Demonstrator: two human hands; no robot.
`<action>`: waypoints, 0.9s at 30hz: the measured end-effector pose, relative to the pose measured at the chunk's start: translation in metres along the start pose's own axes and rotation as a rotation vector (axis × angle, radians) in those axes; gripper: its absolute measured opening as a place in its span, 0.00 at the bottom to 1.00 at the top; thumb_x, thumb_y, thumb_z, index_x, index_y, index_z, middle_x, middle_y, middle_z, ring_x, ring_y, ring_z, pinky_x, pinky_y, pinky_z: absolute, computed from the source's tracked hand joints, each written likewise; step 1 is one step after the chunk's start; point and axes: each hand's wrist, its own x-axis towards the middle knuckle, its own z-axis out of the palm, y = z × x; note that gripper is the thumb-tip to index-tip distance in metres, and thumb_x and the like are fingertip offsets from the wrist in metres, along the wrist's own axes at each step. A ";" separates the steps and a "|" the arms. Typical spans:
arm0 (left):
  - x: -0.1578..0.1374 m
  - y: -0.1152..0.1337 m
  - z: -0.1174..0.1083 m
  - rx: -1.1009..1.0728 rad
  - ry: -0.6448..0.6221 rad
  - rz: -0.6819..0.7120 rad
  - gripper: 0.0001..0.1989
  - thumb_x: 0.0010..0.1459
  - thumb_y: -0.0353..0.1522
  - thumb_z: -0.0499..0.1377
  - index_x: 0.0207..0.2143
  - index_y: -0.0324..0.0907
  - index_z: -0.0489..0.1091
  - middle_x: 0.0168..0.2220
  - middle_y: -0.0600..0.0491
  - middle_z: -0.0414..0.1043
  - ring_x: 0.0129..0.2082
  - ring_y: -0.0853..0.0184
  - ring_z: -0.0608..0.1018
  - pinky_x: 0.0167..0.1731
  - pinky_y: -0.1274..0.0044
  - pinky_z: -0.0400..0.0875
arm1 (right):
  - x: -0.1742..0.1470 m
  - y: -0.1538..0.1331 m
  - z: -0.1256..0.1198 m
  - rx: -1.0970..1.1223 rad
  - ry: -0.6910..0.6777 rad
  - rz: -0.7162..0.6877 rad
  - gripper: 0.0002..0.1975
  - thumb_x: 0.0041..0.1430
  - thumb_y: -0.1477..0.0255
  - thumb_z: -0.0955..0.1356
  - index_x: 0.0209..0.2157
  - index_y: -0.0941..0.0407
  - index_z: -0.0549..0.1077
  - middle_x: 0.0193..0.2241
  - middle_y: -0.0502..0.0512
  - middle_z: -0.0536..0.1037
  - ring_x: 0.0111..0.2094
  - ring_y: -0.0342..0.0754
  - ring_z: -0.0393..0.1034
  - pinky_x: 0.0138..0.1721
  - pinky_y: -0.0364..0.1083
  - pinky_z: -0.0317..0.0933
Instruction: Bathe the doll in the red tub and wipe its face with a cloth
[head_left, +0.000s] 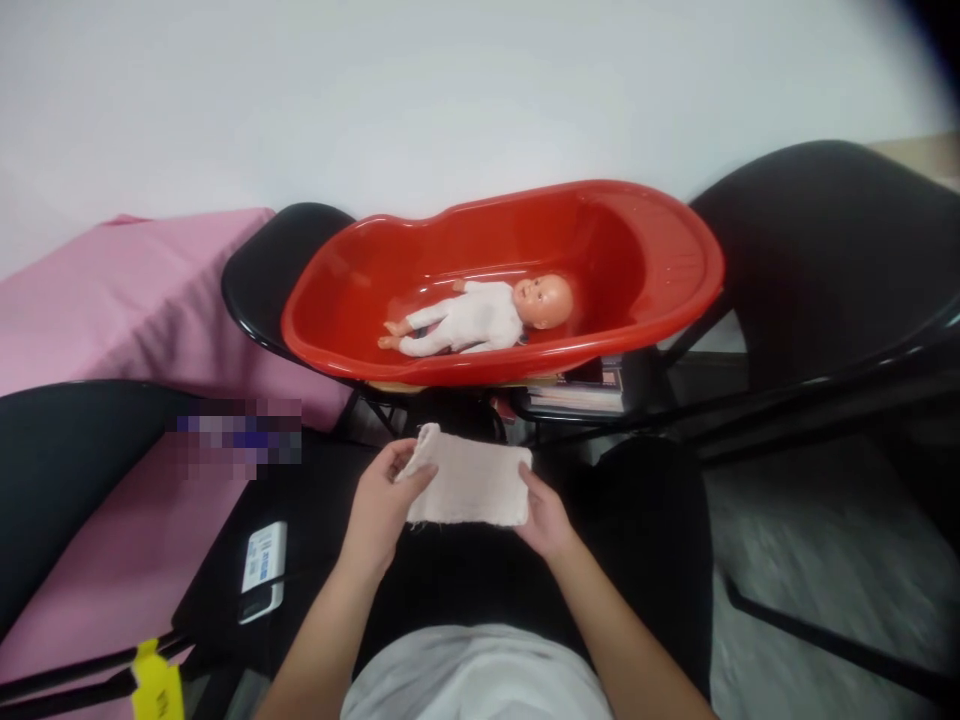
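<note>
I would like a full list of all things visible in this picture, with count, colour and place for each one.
cloth: one, pale pink-white, held between both hands, in front of the tub
tub: one, red, resting across black chairs, centre
doll: one, white suit, lying on its back inside the tub, head to the right
chairs: several, black, under and around the tub
books: a small stack, mixed colours, under the tub's right part
pink sheet: one, pink, covering something at left
small device: one, white with a label, lower left on a black surface
yellow tag: one, yellow, bottom left
left hand: one, grips the cloth's left end
right hand: one, grips the cloth's right end
</note>
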 end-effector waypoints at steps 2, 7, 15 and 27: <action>0.004 0.002 0.010 0.091 0.006 0.042 0.17 0.48 0.38 0.67 0.41 0.43 0.72 0.35 0.56 0.74 0.35 0.69 0.73 0.36 0.79 0.65 | 0.000 -0.002 0.003 0.044 0.031 0.009 0.19 0.60 0.65 0.65 0.47 0.64 0.72 0.39 0.60 0.81 0.45 0.52 0.74 0.53 0.51 0.65; 0.012 0.002 0.036 0.189 -0.034 0.104 0.16 0.50 0.37 0.64 0.42 0.43 0.72 0.36 0.55 0.74 0.34 0.68 0.72 0.35 0.79 0.64 | -0.001 -0.009 0.010 0.134 -0.019 -0.056 0.23 0.63 0.62 0.63 0.52 0.63 0.69 0.47 0.60 0.77 0.50 0.51 0.71 0.57 0.51 0.61; 0.015 -0.016 0.078 0.162 -0.200 0.142 0.15 0.52 0.34 0.61 0.44 0.42 0.72 0.35 0.54 0.73 0.34 0.68 0.71 0.36 0.77 0.65 | 0.002 -0.012 0.012 0.160 -0.041 -0.110 0.22 0.63 0.61 0.62 0.50 0.61 0.72 0.46 0.58 0.78 0.49 0.50 0.71 0.58 0.51 0.60; 0.010 -0.051 0.115 0.182 -0.313 0.249 0.19 0.48 0.24 0.58 0.45 0.44 0.73 0.38 0.53 0.70 0.36 0.67 0.71 0.40 0.75 0.66 | 0.010 -0.010 0.005 0.098 0.051 -0.203 0.21 0.57 0.54 0.66 0.41 0.55 0.76 0.38 0.53 0.79 0.45 0.47 0.72 0.52 0.46 0.64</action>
